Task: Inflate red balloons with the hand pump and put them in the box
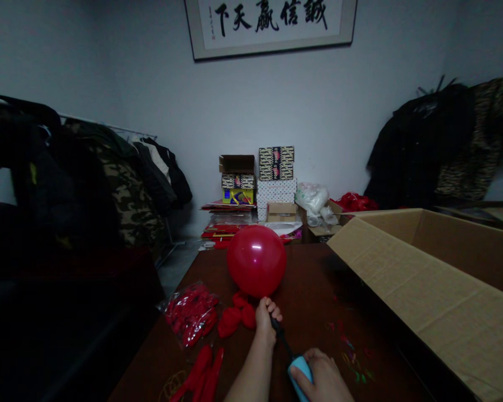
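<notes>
A round, inflated red balloon (256,261) stands above my left hand (268,318), whose fingers are closed round its neck and the black nozzle end of a hand pump. The pump's thin black rod (285,345) runs down to a light-blue barrel (299,375). Wrapped round that barrel is my right hand (323,375), with the thumb on the near side. Left of my left hand lie small red cloth-like pieces (232,319). A clear bag of red balloons (193,312) sits farther left on the dark table (305,290).
An open cardboard box (419,279) takes up the right side. Long red pieces (201,371) and yellowish rubber bands (174,385) lie front left. Small colourful bits (352,357) are scattered at right. Stacked boxes (276,173) stand by the wall; coats (121,190) hang left.
</notes>
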{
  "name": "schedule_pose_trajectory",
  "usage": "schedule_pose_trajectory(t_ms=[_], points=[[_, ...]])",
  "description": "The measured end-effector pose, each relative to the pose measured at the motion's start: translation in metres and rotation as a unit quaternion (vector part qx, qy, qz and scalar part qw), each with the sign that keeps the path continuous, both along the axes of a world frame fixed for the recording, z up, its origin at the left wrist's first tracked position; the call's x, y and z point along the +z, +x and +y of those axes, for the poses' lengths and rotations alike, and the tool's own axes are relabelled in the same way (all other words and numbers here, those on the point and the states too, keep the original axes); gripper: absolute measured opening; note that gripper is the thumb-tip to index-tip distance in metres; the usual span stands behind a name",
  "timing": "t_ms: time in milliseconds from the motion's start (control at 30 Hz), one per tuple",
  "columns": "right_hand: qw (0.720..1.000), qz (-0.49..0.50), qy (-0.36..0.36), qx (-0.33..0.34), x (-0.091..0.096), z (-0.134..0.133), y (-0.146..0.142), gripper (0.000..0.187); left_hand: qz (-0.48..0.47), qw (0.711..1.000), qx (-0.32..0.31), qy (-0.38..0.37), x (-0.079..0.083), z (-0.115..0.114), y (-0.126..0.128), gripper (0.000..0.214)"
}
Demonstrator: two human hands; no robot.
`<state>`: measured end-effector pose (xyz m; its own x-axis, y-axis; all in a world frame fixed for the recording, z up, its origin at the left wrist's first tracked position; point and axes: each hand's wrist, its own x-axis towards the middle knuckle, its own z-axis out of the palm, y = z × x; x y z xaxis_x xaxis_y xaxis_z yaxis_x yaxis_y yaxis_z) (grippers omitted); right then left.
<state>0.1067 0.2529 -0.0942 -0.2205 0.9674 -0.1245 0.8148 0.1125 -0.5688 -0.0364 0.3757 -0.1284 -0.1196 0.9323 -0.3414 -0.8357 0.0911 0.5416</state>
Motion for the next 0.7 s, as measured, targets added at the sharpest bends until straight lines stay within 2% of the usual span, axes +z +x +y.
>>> schedule_pose_trajectory(t_ms=[100, 233, 467, 567, 700], points=[[0.999, 0.001, 0.015, -0.030, 0.006, 0.013, -0.014, 0.046, 0.003, 1.000, -0.009, 0.000, -0.006, -0.003, 0.006, 0.027], [0.999, -0.003, 0.029, -0.040, 0.005, 0.023, -0.026, 0.046, 0.012, 1.000, -0.023, 0.000, -0.006, -0.005, 0.009, 0.028], [0.998, -0.039, 0.022, -0.035, -0.006, 0.017, -0.026, 0.049, 0.062, 0.998, -0.032, -0.004, -0.006, -0.007, 0.006, 0.028], [0.998, -0.058, 0.022, -0.031, -0.019, 0.011, -0.020, 0.052, 0.069, 0.997, -0.034, -0.012, -0.008, -0.006, 0.007, 0.026], [0.989, -0.131, 0.056, -0.041, -0.053, -0.002, -0.004, 0.053, 0.075, 0.996, -0.032, -0.022, -0.010, -0.003, 0.006, 0.022]])
